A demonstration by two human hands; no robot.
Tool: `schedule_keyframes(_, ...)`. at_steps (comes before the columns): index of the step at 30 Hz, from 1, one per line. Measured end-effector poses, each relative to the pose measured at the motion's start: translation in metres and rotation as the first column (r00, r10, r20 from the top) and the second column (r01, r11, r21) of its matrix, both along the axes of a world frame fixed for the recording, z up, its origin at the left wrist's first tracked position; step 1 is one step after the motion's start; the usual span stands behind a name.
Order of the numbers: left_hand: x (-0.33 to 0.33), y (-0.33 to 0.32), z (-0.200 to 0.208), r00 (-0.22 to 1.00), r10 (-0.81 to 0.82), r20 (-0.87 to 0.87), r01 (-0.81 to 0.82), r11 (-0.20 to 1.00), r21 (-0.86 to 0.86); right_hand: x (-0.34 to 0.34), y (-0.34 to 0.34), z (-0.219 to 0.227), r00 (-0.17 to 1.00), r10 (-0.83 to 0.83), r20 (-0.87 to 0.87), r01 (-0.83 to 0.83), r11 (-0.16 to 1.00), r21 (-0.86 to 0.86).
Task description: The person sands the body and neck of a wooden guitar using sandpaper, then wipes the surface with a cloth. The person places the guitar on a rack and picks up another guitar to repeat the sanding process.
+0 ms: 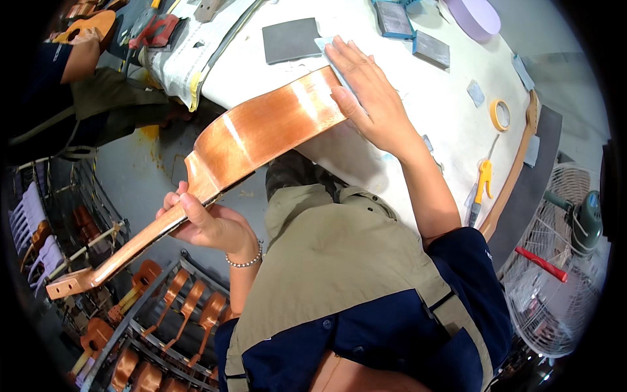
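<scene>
A glossy brown ukulele [271, 127] lies on its side across the front of me, its body toward the table and its neck pointing to the lower left. My left hand [212, 225] is closed around the neck near where it joins the body. At the body's far end, my right hand [367, 95] presses a light-blue sanding sheet [322, 44] against the rounded end, its fingers stretched long over the sheet. Most of that sheet is hidden beneath the palm and fingers. No strings show on the instrument.
On the white table [392, 189] lie a dark grey pad [290, 40], sanding blocks [431, 50], a tape roll [499, 115] and a yellow air gun [483, 179]. A fan [555, 261] stands right. Racks of ukuleles [186, 307] fill the lower left; another person [78, 85] works upper left.
</scene>
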State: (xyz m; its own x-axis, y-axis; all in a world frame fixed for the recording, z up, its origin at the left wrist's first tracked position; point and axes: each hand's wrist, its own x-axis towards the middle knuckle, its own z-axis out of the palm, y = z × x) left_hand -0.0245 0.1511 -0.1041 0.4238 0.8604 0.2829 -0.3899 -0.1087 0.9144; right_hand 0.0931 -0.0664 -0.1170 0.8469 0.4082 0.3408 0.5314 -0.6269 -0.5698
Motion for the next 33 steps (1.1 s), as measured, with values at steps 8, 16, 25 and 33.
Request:
schedule_keyframes(8, -0.022, 0.032, 0.021, 0.650, -0.735, 0.192, 0.729, 0.675, 0.117, 0.002, -0.035, -0.025, 0.955, -0.126, -0.267, 0.211, 0.924, 0.319)
schedule_keyframes(16, -0.014, 0.014, 0.037, 0.618, -0.733, 0.285, 0.765, 0.644, 0.000, -0.005, -0.150, -0.063, 0.627, -0.687, 0.367, 0.776, 0.595, -0.210)
schedule_keyframes(25, -0.002, -0.016, 0.043, 0.635, -0.724, 0.269, 0.745, 0.666, 0.035, -0.106, -0.161, -0.101, 0.525, -0.816, -0.242, 0.781, 0.575, -0.245)
schedule_keyframes(33, -0.015, 0.010, 0.039, 0.529, -0.816, 0.234, 0.813, 0.566, 0.133, -0.093, -0.139, -0.135, 0.647, -0.756, -0.096, 0.725, 0.650, -0.229)
